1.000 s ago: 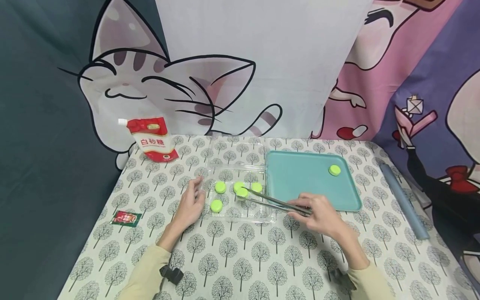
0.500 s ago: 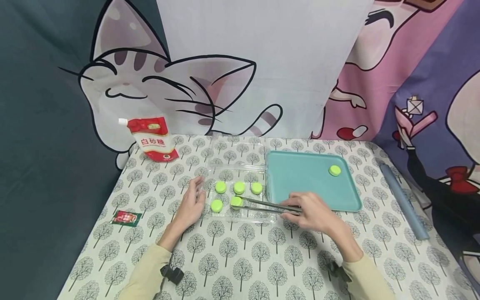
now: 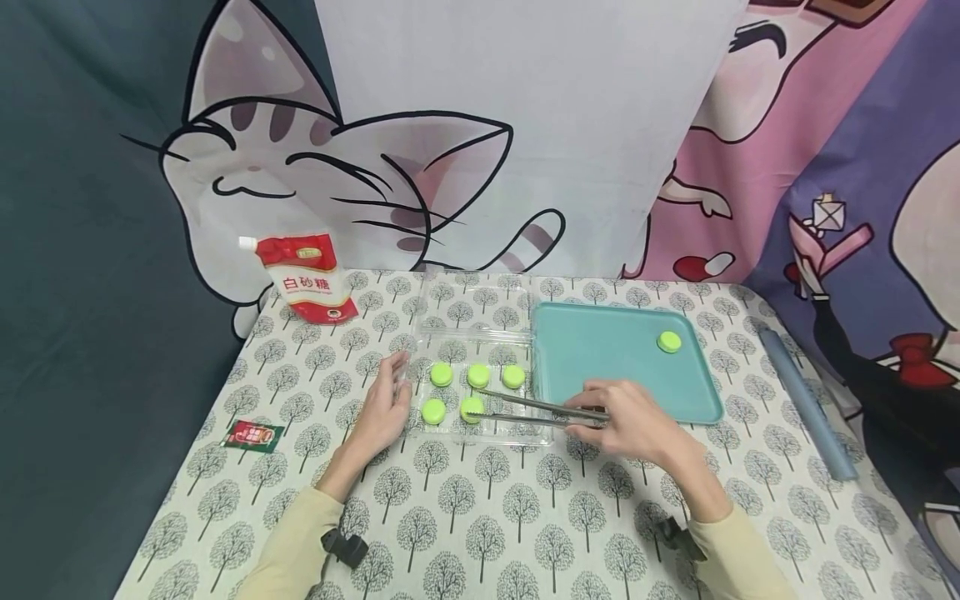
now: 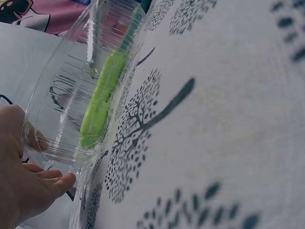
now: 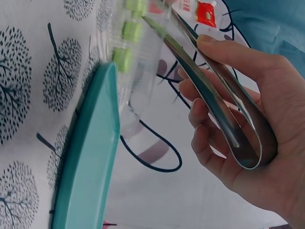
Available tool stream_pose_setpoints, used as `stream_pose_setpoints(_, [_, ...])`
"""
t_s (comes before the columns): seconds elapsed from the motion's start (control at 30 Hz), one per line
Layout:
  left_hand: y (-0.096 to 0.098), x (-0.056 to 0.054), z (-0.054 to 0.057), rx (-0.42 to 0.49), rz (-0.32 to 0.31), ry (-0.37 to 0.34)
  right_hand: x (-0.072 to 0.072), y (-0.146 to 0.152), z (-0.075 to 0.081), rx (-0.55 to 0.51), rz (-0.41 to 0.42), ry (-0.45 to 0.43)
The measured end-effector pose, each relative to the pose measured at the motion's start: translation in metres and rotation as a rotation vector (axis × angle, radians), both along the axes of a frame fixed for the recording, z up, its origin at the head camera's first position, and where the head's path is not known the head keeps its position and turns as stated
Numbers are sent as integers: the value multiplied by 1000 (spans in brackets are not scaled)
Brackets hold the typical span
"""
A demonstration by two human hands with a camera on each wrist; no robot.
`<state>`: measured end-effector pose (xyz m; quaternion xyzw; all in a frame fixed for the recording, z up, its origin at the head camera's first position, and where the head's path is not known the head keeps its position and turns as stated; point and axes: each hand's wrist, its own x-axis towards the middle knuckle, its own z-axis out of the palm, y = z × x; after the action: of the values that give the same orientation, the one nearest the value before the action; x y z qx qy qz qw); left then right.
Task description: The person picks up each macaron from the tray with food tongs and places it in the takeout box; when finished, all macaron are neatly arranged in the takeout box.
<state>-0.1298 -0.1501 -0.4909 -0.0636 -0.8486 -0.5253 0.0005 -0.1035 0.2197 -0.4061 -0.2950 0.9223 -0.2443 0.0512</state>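
Gripping metal tongs [image 5: 209,100] between the thumb and curled fingers of the right hand [image 3: 626,417]. Pointing leftward along a nearly crosswise long axis, over the clear container [image 3: 495,437], and parting at the tips: near one overlapping the front-middle macaron [image 3: 471,406], contact impossible to judge; far one just in front of the back-middle macaron [image 3: 477,375]. Resting loosely bent fingers of the left hand [image 3: 384,408] against the container's left end.

Holding five green pieces in the container, all lying flat: besides those two, also the back-left macaron [image 3: 441,374], the back-right macaron [image 3: 513,377] and the front-left macaron [image 3: 433,412]. Folded back on the far side, the clear lid [image 3: 476,300].

Just right of the container, on the teal tray [image 3: 615,367], near the far right corner: a lone macaron [image 3: 669,342]. Farther right, running lengthwise from far to near, a grey-blue roll [image 3: 808,404].

At far left on the tree-print surface [image 3: 570,554], a red-and-white pouch [image 3: 307,283], legibly marked 白砂糖 and pointing its white cap leftward. Nearer, a red-and-green sachet [image 3: 253,436], bearing print too small to read.
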Motion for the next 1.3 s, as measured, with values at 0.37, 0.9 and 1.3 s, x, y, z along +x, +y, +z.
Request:
stream_pose_setpoints(0.37, [1, 0, -2, 0, 11, 28, 3, 31, 0, -159, -65, 154])
stream_pose_setpoints(0.9, [1, 2, 1, -17, 19, -30, 20, 90, 2, -167, -423, 297])
stream_pose_setpoints(1.3, [-1, 2, -1, 24, 21, -8, 18, 114, -8, -185, -614, 299])
